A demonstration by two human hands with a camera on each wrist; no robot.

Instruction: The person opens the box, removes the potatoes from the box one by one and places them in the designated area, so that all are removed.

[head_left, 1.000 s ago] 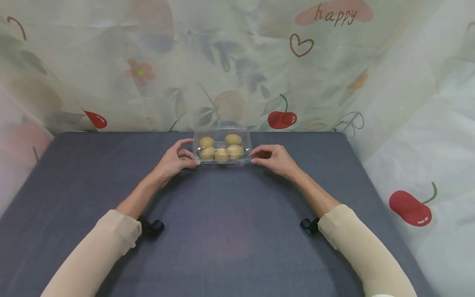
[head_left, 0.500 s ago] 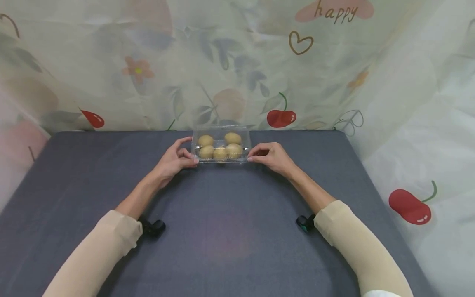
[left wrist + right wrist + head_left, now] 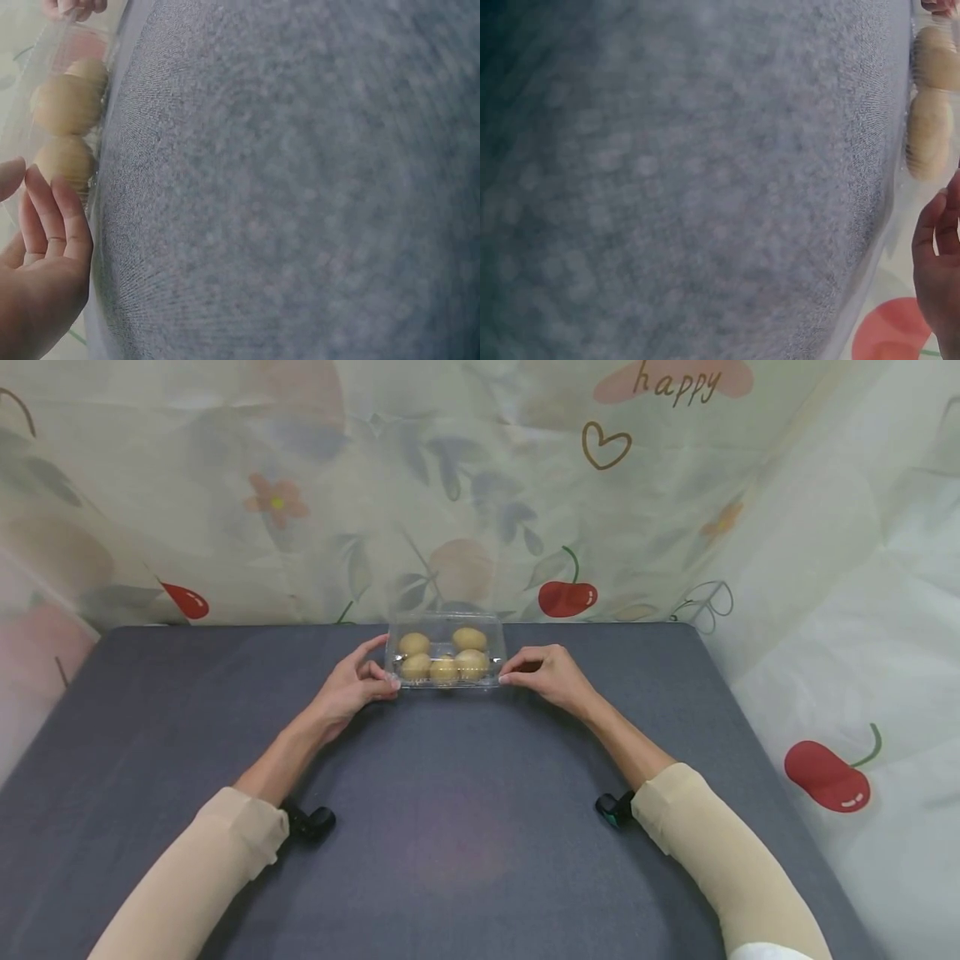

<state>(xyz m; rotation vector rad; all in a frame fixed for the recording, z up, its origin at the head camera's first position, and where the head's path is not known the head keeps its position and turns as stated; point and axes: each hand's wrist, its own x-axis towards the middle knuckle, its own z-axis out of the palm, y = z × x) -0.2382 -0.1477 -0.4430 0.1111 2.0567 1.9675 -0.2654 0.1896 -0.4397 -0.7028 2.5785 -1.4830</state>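
A clear plastic clamshell box (image 3: 442, 625) sits at the far middle of the table in the head view. Inside it lie several pale tan, rounded, egg-shaped items (image 3: 472, 665), two behind and the others along the front. My left hand (image 3: 351, 683) holds the box's left end, thumb at the front corner and index finger reaching toward the back. At the opposite end, my right hand (image 3: 551, 675) pinches the front right corner between thumb and fingers. In the left wrist view, the left fingertips (image 3: 60, 184) overlap the nearest tan item (image 3: 64, 159).
Dark grey cloth covers the table (image 3: 450, 827), whose far edge runs just behind the box. Beyond it hangs a pale curtain (image 3: 420, 485) printed with cherries and leaves; another curtain side (image 3: 885, 635) borders the right. Black wrist cameras (image 3: 311, 823) sit below both cuffs.
The right hand has shifted slightly left, and its thumb and fingers have closed together at the box's corner. The left hand keeps its hold, and the box has hardly moved.
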